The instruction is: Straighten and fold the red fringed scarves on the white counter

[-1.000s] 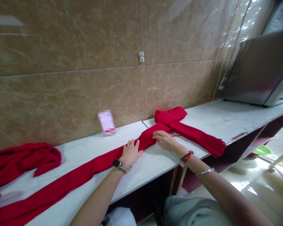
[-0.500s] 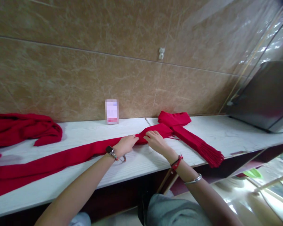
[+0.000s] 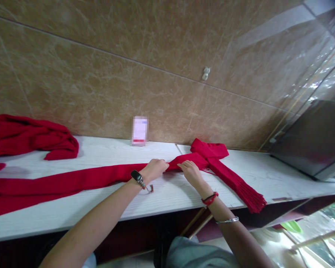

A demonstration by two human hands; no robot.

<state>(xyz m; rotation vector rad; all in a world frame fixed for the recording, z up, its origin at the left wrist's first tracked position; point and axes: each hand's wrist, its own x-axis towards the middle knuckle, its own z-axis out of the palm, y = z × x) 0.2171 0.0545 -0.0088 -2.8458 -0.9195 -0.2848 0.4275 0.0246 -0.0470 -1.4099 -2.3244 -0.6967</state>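
Note:
A long red scarf (image 3: 80,181) stretches along the white counter, its fringed end lying to the right near the front edge. My left hand (image 3: 155,169) has its fingers closed on the scarf about mid-counter. Just right of it, my right hand (image 3: 191,172) pinches the same cloth between thumb and fingers. The short stretch between the hands looks slightly lifted and gathered. Beyond my right hand, a folded loop of the red fabric rests against the wall side, with the fringed part angled forward beneath it.
A bunched red cloth (image 3: 30,137) lies at the left on the white counter (image 3: 106,149). A blurred pink phone-like object (image 3: 139,131) leans on the tiled wall. A small white hook (image 3: 206,73) is on the wall. At the right stands a dark grey box-shaped appliance (image 3: 309,137).
The view has tilted. My left hand has closed more firmly on the scarf, and the cloth between my hands is raised a little. The rest of the scarf lies as before.

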